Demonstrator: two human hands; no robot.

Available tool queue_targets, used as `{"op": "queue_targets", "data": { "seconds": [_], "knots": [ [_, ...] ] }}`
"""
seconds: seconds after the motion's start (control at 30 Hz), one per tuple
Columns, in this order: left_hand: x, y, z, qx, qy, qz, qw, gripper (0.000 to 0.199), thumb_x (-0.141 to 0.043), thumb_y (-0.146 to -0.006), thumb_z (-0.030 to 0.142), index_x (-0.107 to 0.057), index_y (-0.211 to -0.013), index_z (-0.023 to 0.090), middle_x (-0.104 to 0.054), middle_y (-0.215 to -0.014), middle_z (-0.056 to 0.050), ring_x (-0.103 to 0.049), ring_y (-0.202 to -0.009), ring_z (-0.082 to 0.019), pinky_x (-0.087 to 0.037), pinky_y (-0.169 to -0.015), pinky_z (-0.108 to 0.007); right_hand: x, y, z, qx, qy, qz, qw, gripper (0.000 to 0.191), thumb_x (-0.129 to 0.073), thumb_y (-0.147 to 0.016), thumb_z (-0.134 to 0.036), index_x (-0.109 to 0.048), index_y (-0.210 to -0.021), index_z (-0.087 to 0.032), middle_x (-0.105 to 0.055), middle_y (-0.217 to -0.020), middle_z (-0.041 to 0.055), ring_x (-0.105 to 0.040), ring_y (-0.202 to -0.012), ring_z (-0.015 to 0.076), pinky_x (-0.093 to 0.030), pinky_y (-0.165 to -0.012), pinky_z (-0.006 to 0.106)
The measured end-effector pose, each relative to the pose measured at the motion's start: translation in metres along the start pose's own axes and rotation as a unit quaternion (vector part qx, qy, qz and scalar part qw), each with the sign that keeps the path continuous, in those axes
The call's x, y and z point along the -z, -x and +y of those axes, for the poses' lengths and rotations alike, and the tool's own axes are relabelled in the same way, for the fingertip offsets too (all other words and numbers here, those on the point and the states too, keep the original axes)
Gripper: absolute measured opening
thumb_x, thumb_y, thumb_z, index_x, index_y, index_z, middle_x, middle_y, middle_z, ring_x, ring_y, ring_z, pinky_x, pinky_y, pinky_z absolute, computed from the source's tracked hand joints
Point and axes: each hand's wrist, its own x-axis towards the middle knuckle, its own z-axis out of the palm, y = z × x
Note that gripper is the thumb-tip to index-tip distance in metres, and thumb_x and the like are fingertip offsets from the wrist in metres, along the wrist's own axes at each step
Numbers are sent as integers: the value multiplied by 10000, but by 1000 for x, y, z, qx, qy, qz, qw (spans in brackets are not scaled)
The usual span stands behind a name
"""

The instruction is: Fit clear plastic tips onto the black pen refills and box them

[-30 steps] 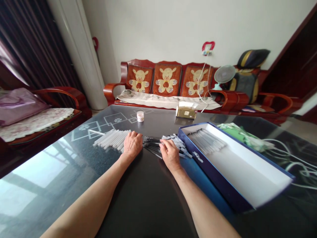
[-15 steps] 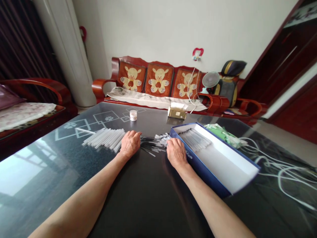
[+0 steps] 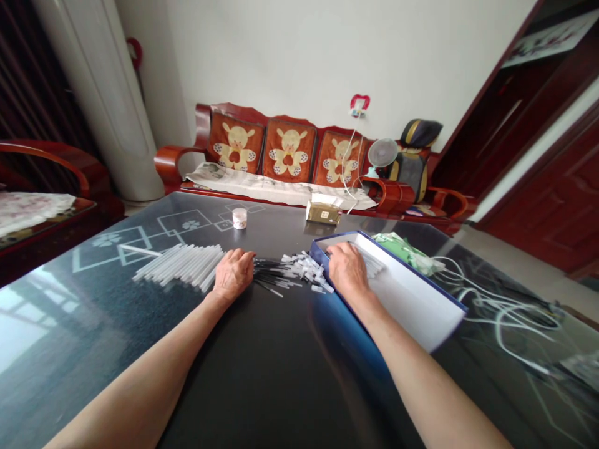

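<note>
My left hand rests on the dark table with its fingers curled in, between a pile of white tubes and a fan of thin black sticks. What its fingers close on is hidden. My right hand reaches over the near wall of a blue box with a white inside. Its fingers are bent together, and I cannot make out what is in them. Slim pale tubes lie inside the box, partly behind this hand. Small white caps or short pieces are heaped just left of the box.
A small round white jar and a tissue box stand toward the far edge. Right of the blue box lie a green plastic packet and tangled white cables. A wooden sofa is beyond the table.
My right hand has moved from the heap of small white pieces, outside the box, to over the box's inside. My left hand stays by the tubes. The view has shifted right.
</note>
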Motion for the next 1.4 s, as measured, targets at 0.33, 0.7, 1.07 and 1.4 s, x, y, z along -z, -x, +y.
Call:
{"op": "queue_targets", "data": {
  "seconds": [0.33, 0.7, 1.07, 1.4],
  "knots": [
    [-2, 0, -1, 5, 14, -5, 1000, 223, -473, -895, 217, -687, -959, 211, -620, -803, -56, -545, -757, -196, -410, -694, -286, -33, -24, 97, -186, 124, -217, 950, 345, -409, -892, -146, -642, -1147, -156, -598, -1190, 158, -586, -1078, 256, -445, -820, 308],
    [-1, -1, 0, 21, 16, -18, 999, 248, -443, -912, 230, -686, -955, 217, -632, -820, -60, -565, -773, -191, -431, -685, -286, -47, -31, 111, -236, 114, -230, 937, 333, -473, -812, -72, -667, -1079, -113, -611, -1157, 201, -623, -1044, 284, -485, -805, 356],
    [11, -4, 9, -13, 104, -11, 994, 287, -419, -946, 328, -641, -1039, 174, -638, -807, -62, -579, -775, -181, -467, -766, -302, 0, -55, 7, -202, -409, 39, 889, 357, -578, -748, -281, -591, -1076, -141, -682, -867, 58, -660, -768, 180, -527, -707, 307],
    [16, -3, 25, -134, 220, -84, 963, 386, -408, -962, 397, -521, -1245, 161, -666, -937, -75, -651, -829, -163, -519, -746, -271, -61, 4, -119, -267, -785, -63, 556, 556, -727, -609, -268, -501, -1116, -230, -609, -734, -69, -645, -666, 119, -547, -611, 248]
  ]
}}
